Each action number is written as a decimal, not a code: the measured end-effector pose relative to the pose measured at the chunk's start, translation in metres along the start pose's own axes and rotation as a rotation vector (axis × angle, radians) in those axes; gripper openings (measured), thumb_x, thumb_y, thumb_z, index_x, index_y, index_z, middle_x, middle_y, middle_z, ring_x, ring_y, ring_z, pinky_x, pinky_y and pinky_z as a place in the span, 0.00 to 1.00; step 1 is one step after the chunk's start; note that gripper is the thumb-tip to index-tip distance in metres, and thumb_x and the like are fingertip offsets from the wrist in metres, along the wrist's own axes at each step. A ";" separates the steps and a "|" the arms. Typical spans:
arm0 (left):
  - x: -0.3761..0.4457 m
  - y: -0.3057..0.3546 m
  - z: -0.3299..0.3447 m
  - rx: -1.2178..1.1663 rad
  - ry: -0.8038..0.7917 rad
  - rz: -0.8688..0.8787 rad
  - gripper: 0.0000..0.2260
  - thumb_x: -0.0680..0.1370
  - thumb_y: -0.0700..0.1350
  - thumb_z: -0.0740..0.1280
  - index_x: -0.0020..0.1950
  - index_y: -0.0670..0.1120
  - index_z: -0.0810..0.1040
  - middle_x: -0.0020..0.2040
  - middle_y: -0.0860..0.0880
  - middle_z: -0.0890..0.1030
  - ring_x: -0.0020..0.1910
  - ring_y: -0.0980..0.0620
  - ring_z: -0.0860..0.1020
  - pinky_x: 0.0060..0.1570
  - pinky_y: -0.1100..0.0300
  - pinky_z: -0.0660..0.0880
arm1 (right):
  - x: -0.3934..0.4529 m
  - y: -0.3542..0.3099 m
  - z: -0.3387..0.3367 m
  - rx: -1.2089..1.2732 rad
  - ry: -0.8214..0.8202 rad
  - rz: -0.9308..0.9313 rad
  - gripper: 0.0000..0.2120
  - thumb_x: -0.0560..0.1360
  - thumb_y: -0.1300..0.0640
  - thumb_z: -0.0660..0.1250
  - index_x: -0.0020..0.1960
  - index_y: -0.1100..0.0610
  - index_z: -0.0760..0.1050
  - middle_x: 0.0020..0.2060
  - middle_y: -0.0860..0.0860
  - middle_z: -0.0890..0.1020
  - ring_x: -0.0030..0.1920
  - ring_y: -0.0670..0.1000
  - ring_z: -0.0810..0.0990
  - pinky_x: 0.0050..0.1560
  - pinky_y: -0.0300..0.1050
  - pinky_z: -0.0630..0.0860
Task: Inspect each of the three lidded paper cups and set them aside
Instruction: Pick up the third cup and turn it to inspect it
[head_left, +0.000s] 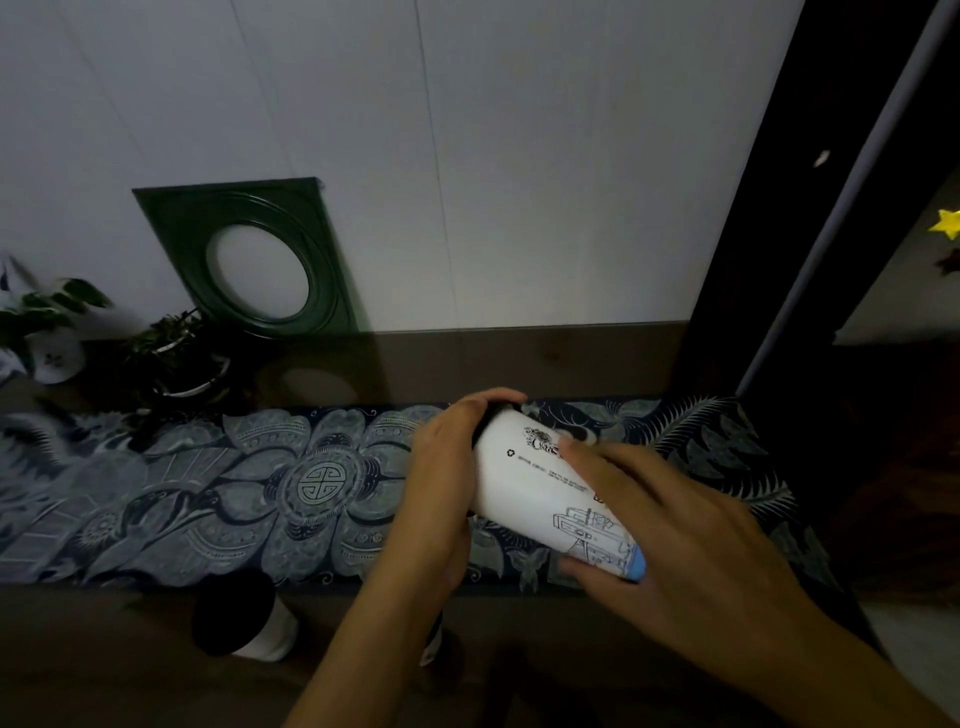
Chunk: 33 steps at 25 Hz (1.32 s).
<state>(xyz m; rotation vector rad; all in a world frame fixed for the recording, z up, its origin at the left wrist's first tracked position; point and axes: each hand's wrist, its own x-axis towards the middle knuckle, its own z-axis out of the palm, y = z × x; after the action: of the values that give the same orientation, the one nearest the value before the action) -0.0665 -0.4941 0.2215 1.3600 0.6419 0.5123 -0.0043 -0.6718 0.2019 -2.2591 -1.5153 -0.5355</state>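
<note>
The black lid of the tilted paper cup (540, 488) is almost wholly covered by the left hand (441, 483), only a dark sliver showing at its eleven o'clock end. The right hand (675, 525) hides the cup's five o'clock end and part of the line drawings; the small print is too fine to read. A second cup (244, 618) at seven o'clock sits in shadow, its printing unseen. A third cup (432, 639) is nearly all hidden behind the left forearm. At nine o'clock, a leafy plant (47, 306) is blurred and cut by the frame edge. At three o'clock, a yellow star (948, 222) is clipped too.
</note>
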 end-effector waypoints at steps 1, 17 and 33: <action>0.000 -0.001 -0.001 0.020 -0.016 0.033 0.17 0.81 0.44 0.57 0.46 0.49 0.86 0.48 0.48 0.87 0.45 0.49 0.83 0.34 0.62 0.78 | 0.000 -0.001 0.001 0.131 -0.009 0.074 0.41 0.65 0.36 0.69 0.73 0.51 0.65 0.58 0.49 0.80 0.49 0.48 0.82 0.39 0.42 0.82; -0.002 -0.002 -0.004 0.055 -0.040 0.158 0.17 0.81 0.45 0.56 0.50 0.47 0.85 0.51 0.48 0.87 0.53 0.44 0.83 0.44 0.55 0.79 | 0.003 -0.002 -0.006 0.426 -0.138 0.251 0.40 0.64 0.37 0.69 0.74 0.42 0.62 0.61 0.44 0.76 0.52 0.47 0.81 0.45 0.44 0.81; -0.009 -0.005 -0.007 -0.023 -0.079 0.226 0.18 0.81 0.47 0.55 0.51 0.50 0.85 0.54 0.47 0.87 0.53 0.47 0.83 0.48 0.55 0.80 | 0.013 -0.010 -0.028 1.109 -0.235 0.548 0.31 0.67 0.49 0.78 0.67 0.41 0.71 0.54 0.49 0.83 0.38 0.46 0.84 0.31 0.36 0.79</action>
<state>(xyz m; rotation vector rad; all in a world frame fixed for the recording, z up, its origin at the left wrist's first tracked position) -0.0779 -0.4961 0.2172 1.4318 0.4190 0.6419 -0.0117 -0.6719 0.2335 -1.6804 -0.8220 0.6153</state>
